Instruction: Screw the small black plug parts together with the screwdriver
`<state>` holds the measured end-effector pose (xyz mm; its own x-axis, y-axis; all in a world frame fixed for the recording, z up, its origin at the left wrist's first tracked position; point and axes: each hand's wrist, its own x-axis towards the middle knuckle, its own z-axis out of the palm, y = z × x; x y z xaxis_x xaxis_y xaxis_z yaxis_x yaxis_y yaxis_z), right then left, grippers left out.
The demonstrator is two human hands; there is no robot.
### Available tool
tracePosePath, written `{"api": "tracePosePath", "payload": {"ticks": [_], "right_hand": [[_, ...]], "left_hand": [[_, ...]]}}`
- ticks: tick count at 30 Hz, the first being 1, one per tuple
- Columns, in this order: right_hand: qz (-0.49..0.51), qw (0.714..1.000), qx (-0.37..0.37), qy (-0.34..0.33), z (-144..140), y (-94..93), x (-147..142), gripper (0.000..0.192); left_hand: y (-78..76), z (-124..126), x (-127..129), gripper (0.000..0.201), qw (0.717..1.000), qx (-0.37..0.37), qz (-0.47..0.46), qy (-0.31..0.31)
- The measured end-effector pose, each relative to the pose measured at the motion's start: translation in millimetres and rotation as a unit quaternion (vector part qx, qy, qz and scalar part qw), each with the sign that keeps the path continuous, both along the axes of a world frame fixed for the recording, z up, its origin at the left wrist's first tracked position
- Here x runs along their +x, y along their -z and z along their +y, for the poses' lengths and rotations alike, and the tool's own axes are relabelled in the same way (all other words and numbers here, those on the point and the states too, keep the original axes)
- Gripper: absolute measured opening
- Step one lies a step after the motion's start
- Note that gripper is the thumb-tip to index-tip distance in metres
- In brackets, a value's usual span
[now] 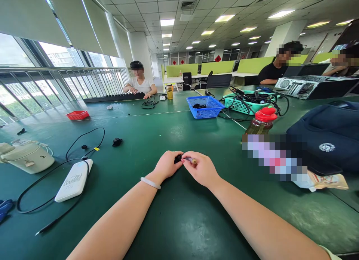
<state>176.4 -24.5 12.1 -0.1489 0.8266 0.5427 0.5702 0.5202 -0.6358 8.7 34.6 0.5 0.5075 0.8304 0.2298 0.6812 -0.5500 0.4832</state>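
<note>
Centrally, just below the middle of the view, a person's two bare hands meet over a dark green table (174, 222). The left hand (166, 165), with a pale bracelet (150, 183) on its wrist, is closed around a small black part (177, 158) that pokes out at the fingertips toward 3 o'clock. The right hand (202, 169) pinches a slim tool with a brown handle (190, 160), its tip pointing toward 9 o'clock and touching the black part. So the part sits right between the two hands, held by the left and met by the tool from the right.

At 9 o'clock from the hands, a white device (74, 180) lies flat with a black cable (42, 178) looping around it. Farther out at 9 o'clock stands a cream-coloured pot (26, 157). At 11 o'clock, near the hands, rests another small black piece (117, 142). At 1 o'clock sits a blue basket (205, 107), and at 2 o'clock a bottle with a red cap (263, 121). At 3 o'clock lies a dark blue bag (328, 140). Across the table, at 12 o'clock, another person (139, 85) has both hands on a long black keyboard (114, 98).
</note>
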Motion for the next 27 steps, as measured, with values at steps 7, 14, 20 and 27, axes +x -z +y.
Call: {"api": "tracePosePath", "payload": {"ticks": [7, 14, 20, 27], "right_hand": [[0.032, 0.997, 0.010, 0.070, 1.4, 0.3, 4.7, 0.022], [0.027, 0.994, 0.048, 0.098, 1.1, 2.3, 4.4, 0.023], [0.024, 0.993, 0.077, 0.086, -1.3, -1.6, 2.0, 0.023], [-0.006, 0.993, 0.085, 0.077, -4.8, -5.4, 0.4, 0.025]], "left_hand": [[1.1, 3.1, 1.8, 0.030, 1.000, -0.003, 0.021, -0.001], [1.7, 2.7, 4.7, 0.031, 1.000, 0.000, 0.029, -0.003], [0.7, 3.5, 3.8, 0.025, 0.999, 0.006, 0.021, 0.023], [0.6, 5.7, 2.9, 0.020, 0.999, 0.016, 0.022, 0.043]]}}
